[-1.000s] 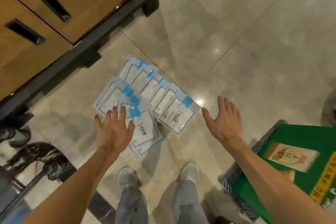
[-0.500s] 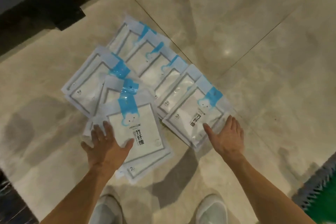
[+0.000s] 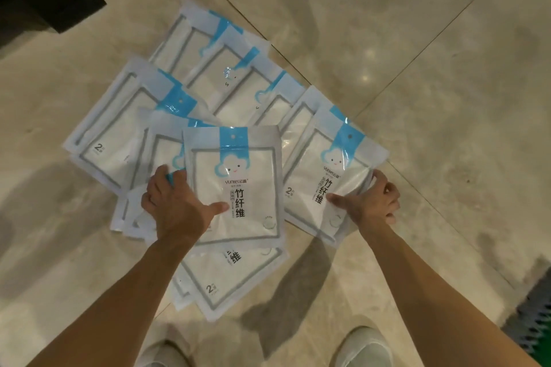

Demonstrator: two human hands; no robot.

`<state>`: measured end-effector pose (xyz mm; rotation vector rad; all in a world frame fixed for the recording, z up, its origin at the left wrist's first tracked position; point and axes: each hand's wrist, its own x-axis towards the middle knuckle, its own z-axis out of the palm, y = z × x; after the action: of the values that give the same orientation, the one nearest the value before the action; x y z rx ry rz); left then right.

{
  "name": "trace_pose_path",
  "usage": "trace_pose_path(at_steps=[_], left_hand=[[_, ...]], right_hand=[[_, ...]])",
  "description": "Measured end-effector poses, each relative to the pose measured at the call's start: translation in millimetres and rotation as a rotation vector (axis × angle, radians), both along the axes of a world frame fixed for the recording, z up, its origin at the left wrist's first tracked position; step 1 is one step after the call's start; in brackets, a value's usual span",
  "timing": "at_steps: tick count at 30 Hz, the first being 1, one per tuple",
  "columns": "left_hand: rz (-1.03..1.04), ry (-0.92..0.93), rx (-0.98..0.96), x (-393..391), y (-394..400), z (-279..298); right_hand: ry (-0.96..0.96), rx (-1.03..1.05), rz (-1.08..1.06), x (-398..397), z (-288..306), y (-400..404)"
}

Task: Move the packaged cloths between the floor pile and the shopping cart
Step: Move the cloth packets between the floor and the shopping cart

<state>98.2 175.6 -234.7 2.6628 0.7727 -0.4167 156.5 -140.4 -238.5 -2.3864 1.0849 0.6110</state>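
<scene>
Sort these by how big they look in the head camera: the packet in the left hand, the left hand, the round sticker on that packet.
1. Packet
2. Left hand
3. Round sticker

My single head-worn view looks steeply down from close range at the tiled floor (image 3: 417, 39): the fanned pile of packaged cloths (image 3: 232, 182) fills mid-frame, both forearms enter from the lower edge, and my shoes (image 3: 362, 347) sit at the bottom. No second view overlaps it.
</scene>
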Motion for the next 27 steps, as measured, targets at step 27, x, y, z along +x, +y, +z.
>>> trace_pose_path(at_steps=[27], left_hand=[[0.167,-0.238,-0.631,46.3,13.7,69.7]], right_hand=[[-0.329,0.744,-0.347,-12.2,54.9,-24.4]])
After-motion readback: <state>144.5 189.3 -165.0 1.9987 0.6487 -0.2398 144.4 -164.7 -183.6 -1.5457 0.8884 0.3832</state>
